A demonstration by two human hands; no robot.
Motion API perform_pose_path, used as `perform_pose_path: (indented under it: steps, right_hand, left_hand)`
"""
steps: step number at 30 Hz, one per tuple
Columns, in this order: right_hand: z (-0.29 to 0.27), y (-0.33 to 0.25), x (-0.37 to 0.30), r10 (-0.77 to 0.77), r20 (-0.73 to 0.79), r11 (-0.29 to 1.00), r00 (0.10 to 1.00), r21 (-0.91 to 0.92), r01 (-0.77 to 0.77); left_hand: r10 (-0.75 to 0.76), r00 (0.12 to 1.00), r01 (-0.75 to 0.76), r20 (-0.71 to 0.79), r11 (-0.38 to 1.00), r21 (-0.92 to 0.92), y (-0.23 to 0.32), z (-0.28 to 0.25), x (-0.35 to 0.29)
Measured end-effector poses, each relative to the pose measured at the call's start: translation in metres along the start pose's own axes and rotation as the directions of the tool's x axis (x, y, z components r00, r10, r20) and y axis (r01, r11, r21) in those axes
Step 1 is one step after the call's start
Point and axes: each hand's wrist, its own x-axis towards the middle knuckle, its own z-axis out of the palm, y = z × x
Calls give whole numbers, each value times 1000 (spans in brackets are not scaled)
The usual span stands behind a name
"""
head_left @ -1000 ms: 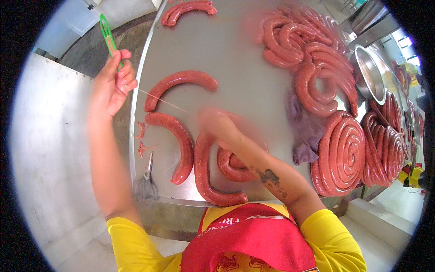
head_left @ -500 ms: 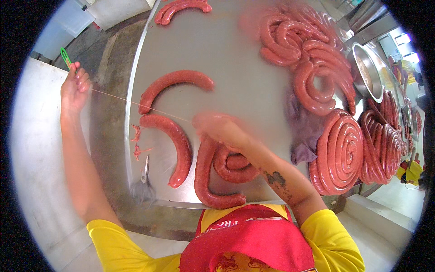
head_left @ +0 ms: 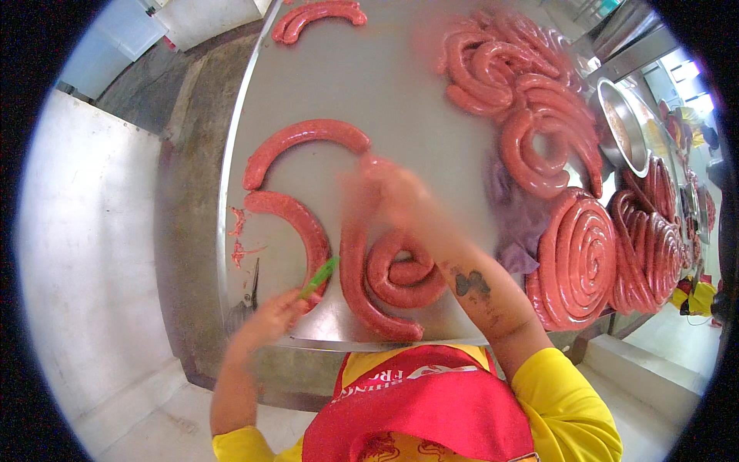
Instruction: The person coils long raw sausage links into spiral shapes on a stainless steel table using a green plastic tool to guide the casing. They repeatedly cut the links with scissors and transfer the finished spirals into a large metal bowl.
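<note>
The left hand (head_left: 279, 317) is clasping a slim green tool (head_left: 319, 279) in its fingers. Just beyond, a long, curved sausage (head_left: 354, 266) is lying on the metal table (head_left: 416, 85), the right hand (head_left: 396, 192) covering its upper end (too blurred to tell whether those fingers are gripping), while looped sausages (head_left: 531, 85) are resting farther off.

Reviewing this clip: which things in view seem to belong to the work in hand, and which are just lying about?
Work in hand, apparently:
green tool in the left hand
bent sausage at the blurred right hand
curved sausages to its left, probably

Lying about, untouched:
scissors, perhaps a work tool
meat scraps
purple cloth
steel bowl
</note>
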Motion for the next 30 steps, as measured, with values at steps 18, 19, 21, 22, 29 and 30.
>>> perform_pose_path:
  steps: [18, 19, 21, 22, 29, 30]
  right_hand:
    - [13, 6, -74, -611, 131, 331, 781, -854, 402]
    - [15, 7, -73, -580, 114, 384, 807, -835, 394]
    - [18, 8, -70, -525, 81, 478, 847, -795, 372]
    - [21, 8, -69, -502, 66, 522, 862, -772, 363]
    - [29, 17, -44, -310, -32, 764, 950, -603, 229]
    - [25, 30, -32, -279, 0, 814, 960, -530, 237]
  left_hand:
    - [443, 851, -492, -281, 860, -133, 86, -35, 96]
    - [352, 895, -426, -274, 856, -293, 96, -25, 93]
    - [348, 869, -478, -352, 774, -415, 116, -6, 103]
    - [341, 854, -505, -393, 725, -469, 123, -3, 106]
    - [422, 706, -529, -569, 848, -28, 170, -64, 72]
    - [360, 720, -630, -593, 698, -342, 167, -85, 64]
